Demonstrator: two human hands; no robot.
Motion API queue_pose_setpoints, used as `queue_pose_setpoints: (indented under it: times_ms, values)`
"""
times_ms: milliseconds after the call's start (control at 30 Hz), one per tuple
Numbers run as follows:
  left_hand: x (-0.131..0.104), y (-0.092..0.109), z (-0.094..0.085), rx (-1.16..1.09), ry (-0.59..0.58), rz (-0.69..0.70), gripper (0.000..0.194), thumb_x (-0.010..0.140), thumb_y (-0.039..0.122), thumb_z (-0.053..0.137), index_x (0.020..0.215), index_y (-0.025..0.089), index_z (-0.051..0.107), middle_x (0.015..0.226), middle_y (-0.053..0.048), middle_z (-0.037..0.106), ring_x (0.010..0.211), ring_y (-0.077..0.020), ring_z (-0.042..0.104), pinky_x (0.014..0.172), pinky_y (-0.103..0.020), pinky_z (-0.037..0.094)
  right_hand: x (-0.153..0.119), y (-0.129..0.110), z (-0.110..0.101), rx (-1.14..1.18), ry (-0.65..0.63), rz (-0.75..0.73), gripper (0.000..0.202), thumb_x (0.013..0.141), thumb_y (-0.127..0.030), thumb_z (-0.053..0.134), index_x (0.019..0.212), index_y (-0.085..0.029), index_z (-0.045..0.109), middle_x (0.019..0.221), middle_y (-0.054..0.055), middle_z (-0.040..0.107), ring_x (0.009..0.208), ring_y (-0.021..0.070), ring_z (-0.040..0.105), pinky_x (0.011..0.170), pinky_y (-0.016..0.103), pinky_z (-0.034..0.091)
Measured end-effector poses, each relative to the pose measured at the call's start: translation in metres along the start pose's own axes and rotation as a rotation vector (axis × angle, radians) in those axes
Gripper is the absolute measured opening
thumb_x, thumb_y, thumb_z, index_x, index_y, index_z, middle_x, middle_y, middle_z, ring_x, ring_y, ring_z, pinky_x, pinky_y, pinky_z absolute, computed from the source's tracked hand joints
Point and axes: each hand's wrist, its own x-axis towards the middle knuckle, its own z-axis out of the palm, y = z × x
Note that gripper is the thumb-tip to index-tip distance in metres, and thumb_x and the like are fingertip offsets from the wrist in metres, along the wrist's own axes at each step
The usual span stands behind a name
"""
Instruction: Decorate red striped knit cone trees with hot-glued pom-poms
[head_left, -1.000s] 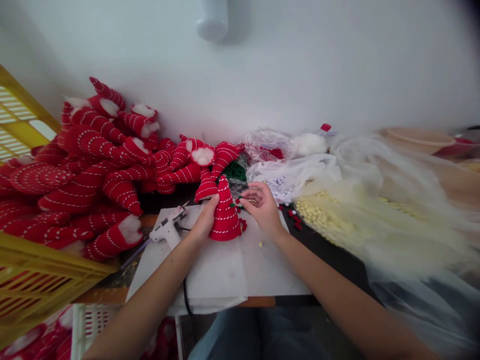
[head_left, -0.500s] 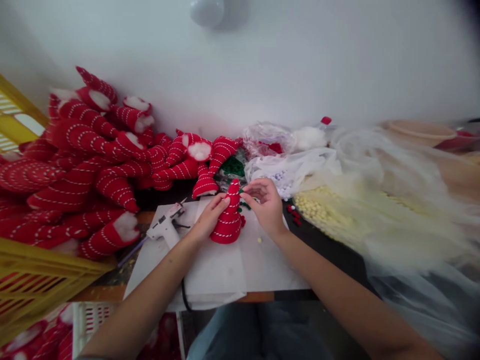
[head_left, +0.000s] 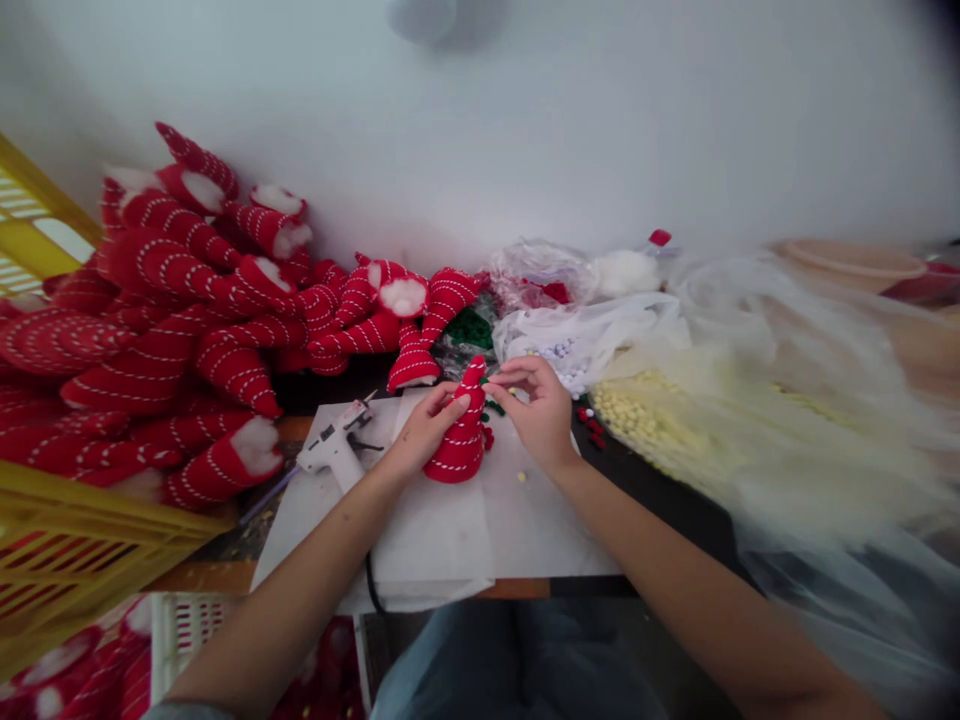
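Note:
A red fabric cone (head_left: 456, 450) with white stitched rings stands upright on white paper (head_left: 435, 540). My left hand (head_left: 429, 425) grips its left side, thumb across the front near the upper part. On the cone's other side, my right hand (head_left: 538, 405) pinches a small dark green pom-pom (head_left: 485, 381) against the edge near the tip. Red pom-poms (head_left: 488, 438) show on the cone's lower right side. More green pom-poms (head_left: 496, 408) lie behind, partly hidden by my right hand. A white glue gun (head_left: 335, 448) rests on the paper left of my left hand.
Striped red stuffed cones (head_left: 157, 330) are heaped on the left, beside a yellow crate (head_left: 97, 540). To the right, clear bags hold yellow pom-poms (head_left: 645, 410) and white ones (head_left: 574, 375). Several loose red pom-poms (head_left: 594, 430) lie near the paper. A white basket (head_left: 191, 625) sits below the table edge.
The whole view has shifted slightly. Both hands keep their places on the cone, with the right fingers still at the green pom-pom near the tip.

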Motion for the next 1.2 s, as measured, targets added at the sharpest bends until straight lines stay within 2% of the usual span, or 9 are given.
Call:
queue_pose_setpoints:
  times_ms: [333, 433, 500, 567, 667, 733, 967, 1200]
  values:
    - [-0.001, 0.004, 0.000, 0.150, 0.025, 0.079, 0.035, 0.074, 0.050, 0.085, 0.093, 0.022, 0.076, 0.087, -0.003, 0.077, 0.075, -0.0195, 0.069, 0.072, -0.028, 0.052, 0.000, -0.006, -0.004, -0.200, -0.042, -0.156, 0.010, 0.086, -0.032, 0.079, 0.089, -0.028, 0.070, 0.088, 0.000, 0.079, 0.081, 0.0218, 0.077, 0.080, 0.036, 0.059]
    - [-0.001, 0.004, -0.001, 0.087, 0.039, 0.049, 0.038, 0.072, 0.052, 0.086, 0.094, 0.023, 0.075, 0.084, -0.002, 0.076, 0.074, -0.0191, 0.069, 0.070, -0.028, 0.053, 0.004, -0.004, -0.009, -0.200, -0.027, -0.217, 0.006, 0.093, -0.034, 0.072, 0.092, -0.028, 0.072, 0.094, 0.001, 0.079, 0.088, 0.0215, 0.076, 0.087, 0.036, 0.059]
    - [0.001, 0.004, -0.002, -0.017, 0.089, 0.001, 0.042, 0.071, 0.053, 0.087, 0.095, 0.023, 0.073, 0.082, -0.001, 0.075, 0.072, -0.0187, 0.069, 0.069, -0.028, 0.053, 0.012, 0.004, -0.016, -0.224, 0.019, -0.206, 0.013, 0.101, -0.034, 0.061, 0.098, -0.027, 0.072, 0.099, 0.002, 0.079, 0.093, 0.0211, 0.075, 0.088, 0.035, 0.058]
    - [0.004, 0.006, -0.005, -0.143, 0.174, -0.047, 0.041, 0.071, 0.051, 0.087, 0.096, 0.023, 0.071, 0.082, 0.000, 0.076, 0.072, -0.0183, 0.071, 0.070, -0.028, 0.056, 0.021, 0.017, -0.024, -0.373, -0.063, -0.143, 0.018, 0.104, -0.028, 0.054, 0.103, -0.025, 0.072, 0.101, 0.004, 0.078, 0.094, 0.0210, 0.074, 0.087, 0.034, 0.057]
    - [0.008, 0.011, -0.010, -0.292, 0.290, -0.116, 0.033, 0.078, 0.046, 0.082, 0.097, 0.022, 0.070, 0.087, -0.002, 0.078, 0.076, -0.0190, 0.074, 0.076, -0.030, 0.059, 0.031, 0.042, -0.033, -0.670, -0.383, -0.048, 0.019, 0.096, -0.013, 0.059, 0.100, -0.022, 0.076, 0.102, 0.006, 0.079, 0.097, 0.0232, 0.072, 0.090, 0.035, 0.055]
    - [0.010, 0.014, -0.012, -0.340, 0.321, -0.144, 0.031, 0.082, 0.043, 0.078, 0.101, 0.020, 0.071, 0.088, -0.004, 0.079, 0.078, -0.0205, 0.076, 0.078, -0.032, 0.061, 0.032, 0.055, -0.033, -0.746, -0.488, -0.030, 0.021, 0.091, -0.007, 0.063, 0.098, -0.020, 0.078, 0.104, 0.009, 0.078, 0.100, 0.0249, 0.072, 0.094, 0.037, 0.053]
    - [0.009, 0.013, -0.013, -0.348, 0.304, -0.140, 0.036, 0.081, 0.043, 0.081, 0.108, 0.021, 0.071, 0.086, -0.004, 0.080, 0.080, -0.0230, 0.079, 0.080, -0.034, 0.063, 0.031, 0.072, -0.020, -0.842, -0.573, -0.042, 0.033, 0.085, -0.006, 0.071, 0.114, -0.020, 0.077, 0.111, 0.011, 0.075, 0.108, 0.0272, 0.069, 0.100, 0.040, 0.052]
    - [0.009, 0.014, -0.011, -0.378, 0.311, -0.162, 0.024, 0.090, 0.037, 0.074, 0.107, 0.021, 0.073, 0.095, -0.007, 0.081, 0.087, -0.0226, 0.079, 0.085, -0.034, 0.063, 0.039, 0.073, -0.020, -0.907, -0.599, -0.018, 0.019, 0.088, -0.014, 0.074, 0.105, -0.019, 0.076, 0.101, 0.010, 0.074, 0.096, 0.0256, 0.069, 0.084, 0.034, 0.052]
